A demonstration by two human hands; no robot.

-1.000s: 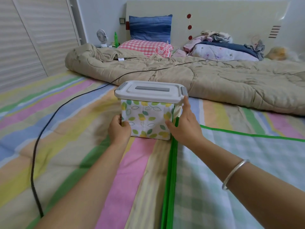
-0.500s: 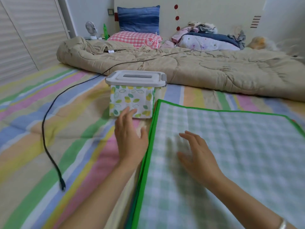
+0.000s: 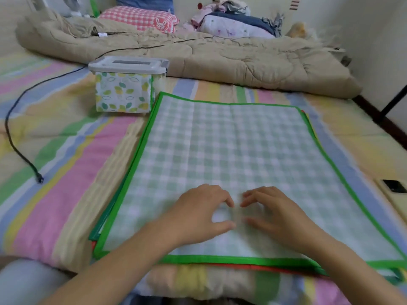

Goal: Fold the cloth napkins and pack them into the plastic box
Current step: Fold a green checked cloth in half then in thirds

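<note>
A green-checked cloth napkin (image 3: 231,150) with a bright green border lies flat on top of a stack; red and dark green edges of other napkins (image 3: 253,267) peek out beneath it. My left hand (image 3: 198,213) and my right hand (image 3: 277,213) rest side by side on the near middle of the top napkin, fingers loosely bent and fingertips close together, holding nothing. The plastic box (image 3: 125,89), with a leaf pattern showing through its wall and a grey lid on top, stands just beyond the napkin's far left corner.
The stack lies on a pastel striped bed cover (image 3: 66,172). A black cable (image 3: 19,150) trails on the left. A beige quilt (image 3: 209,58) is bunched across the back, with pillows behind. A phone (image 3: 394,190) lies at the right edge.
Both hands let go of the box a second ago and came back toward me onto the napkin. They now sit close together near its front. The view has tilted down.
</note>
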